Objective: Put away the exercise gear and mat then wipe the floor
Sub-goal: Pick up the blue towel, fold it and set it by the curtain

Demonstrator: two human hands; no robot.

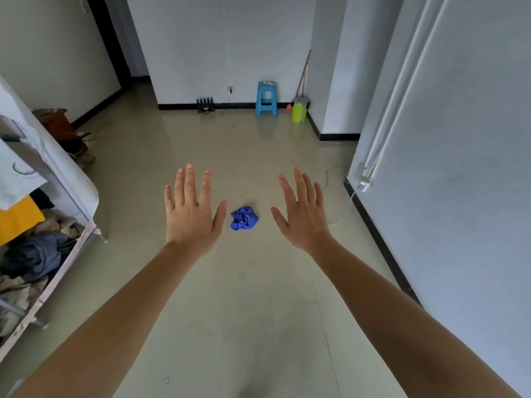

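The person is stretching 2 bare arms forward. The left hand (191, 214) and the right hand (303, 214) are both hovering with fingers spread flat, holding nothing. 1 crumpled blue cloth (244, 218) is lying on the glossy beige tiled floor (230, 311) between them. At 12 o'clock, 1 light-blue plastic stool (266, 99) and 1 lime-green plastic bin (299, 112) are standing against the white wall (215, 38).
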